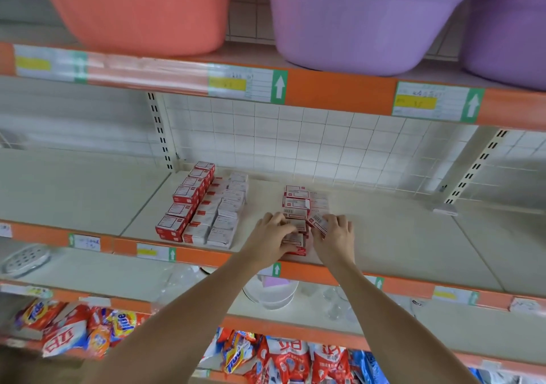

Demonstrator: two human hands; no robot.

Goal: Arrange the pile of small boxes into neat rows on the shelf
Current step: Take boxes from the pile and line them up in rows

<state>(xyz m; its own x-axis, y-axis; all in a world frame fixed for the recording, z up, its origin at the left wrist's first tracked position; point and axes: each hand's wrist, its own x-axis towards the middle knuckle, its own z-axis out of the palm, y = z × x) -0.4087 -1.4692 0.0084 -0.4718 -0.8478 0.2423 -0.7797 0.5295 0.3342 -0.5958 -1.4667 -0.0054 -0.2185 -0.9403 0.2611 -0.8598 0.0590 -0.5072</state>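
Left hand (273,236) curls over the front of the box row (297,221), gripping it; right hand (335,233) pinches one tilted box (318,221) beside it. Both mid-shelf (399,236), nr front edge. Neat rows (204,206) sit to the left. Tubs (366,20) overhead, detergent bags (76,330) below.

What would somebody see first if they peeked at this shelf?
Probably the two hands, the left hand and the right hand, meeting over a loose bunch of small red-and-white boxes near the shelf's front edge. Left of them, neat rows of boxes run front to back. Above sit an orange tub and a purple tub.
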